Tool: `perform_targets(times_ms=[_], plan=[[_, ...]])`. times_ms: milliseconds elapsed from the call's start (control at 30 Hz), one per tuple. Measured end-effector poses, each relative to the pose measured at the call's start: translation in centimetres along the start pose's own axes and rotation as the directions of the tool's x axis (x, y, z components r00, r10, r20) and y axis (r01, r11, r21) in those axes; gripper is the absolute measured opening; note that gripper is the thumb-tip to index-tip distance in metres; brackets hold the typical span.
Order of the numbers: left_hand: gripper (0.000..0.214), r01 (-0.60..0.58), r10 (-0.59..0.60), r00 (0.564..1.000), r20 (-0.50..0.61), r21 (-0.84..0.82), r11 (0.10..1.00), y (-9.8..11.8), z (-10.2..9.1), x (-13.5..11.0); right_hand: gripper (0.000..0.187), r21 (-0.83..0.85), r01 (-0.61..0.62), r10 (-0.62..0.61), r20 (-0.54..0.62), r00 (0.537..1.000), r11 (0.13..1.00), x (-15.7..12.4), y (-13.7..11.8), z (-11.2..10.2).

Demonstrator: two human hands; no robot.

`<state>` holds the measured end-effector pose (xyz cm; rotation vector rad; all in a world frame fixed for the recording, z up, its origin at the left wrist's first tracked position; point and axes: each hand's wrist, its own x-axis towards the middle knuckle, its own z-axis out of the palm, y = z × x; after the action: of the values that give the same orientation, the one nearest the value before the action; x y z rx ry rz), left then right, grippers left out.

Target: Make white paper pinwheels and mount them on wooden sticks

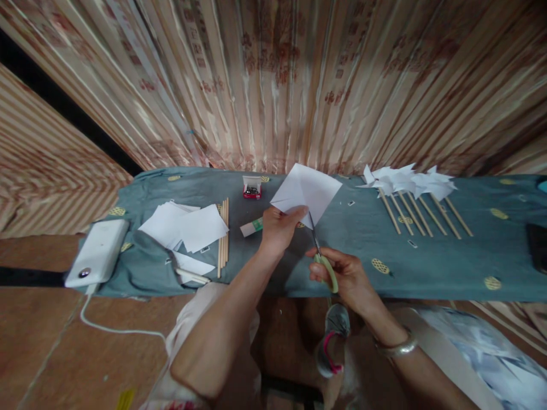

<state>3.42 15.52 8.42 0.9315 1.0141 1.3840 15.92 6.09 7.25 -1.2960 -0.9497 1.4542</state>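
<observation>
Backdrop: striped, patterned curtain (273,85) hanging behind a low table under a blue-green cloth (427,262) with yellow spots; reddish floor in front.
Paper square: a white paper square (305,193) is held up on one corner, just above the middle of the cloth, with fold lines showing faintly.
Left hand: the left hand (280,228) pinches the lower corner of the paper square between thumb and fingers.
Scissors: the scissors (322,259), with pale green handles, point up and away; the blade tips meet the lower edge of the paper square, just right of the thumb.
Right hand: the right hand (346,279) is closed through the scissor handles, near the front edge of the table; a metal bangle (395,347) sits on the wrist.
Near left: a glue stick (251,226) lies just beside the left hand, and a small red box (252,187) sits open behind it.
Further left: a bundle of wooden sticks (223,236) lies beside a loose pile of white sheets (183,228).
Far left: a white box-like device (97,252) rests on the table corner, its cable (111,327) trailing on the floor.
Right: finished paper pinwheels (405,182) lie in a row on their sticks, well apart from the hands.
Below: a grey and pink shoe (333,339) shows under the table edge.
</observation>
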Motion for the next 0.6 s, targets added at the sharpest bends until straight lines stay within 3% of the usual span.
perform_targets(times_ms=[600], plan=[[0.011, 0.021, -0.020, 0.999, 0.029, -0.024, 0.999, 0.38, -0.04, -0.29, 0.036, 0.016, -0.023, 0.023, -0.029, 0.999, 1.000, 0.00, -0.12, 0.01]])
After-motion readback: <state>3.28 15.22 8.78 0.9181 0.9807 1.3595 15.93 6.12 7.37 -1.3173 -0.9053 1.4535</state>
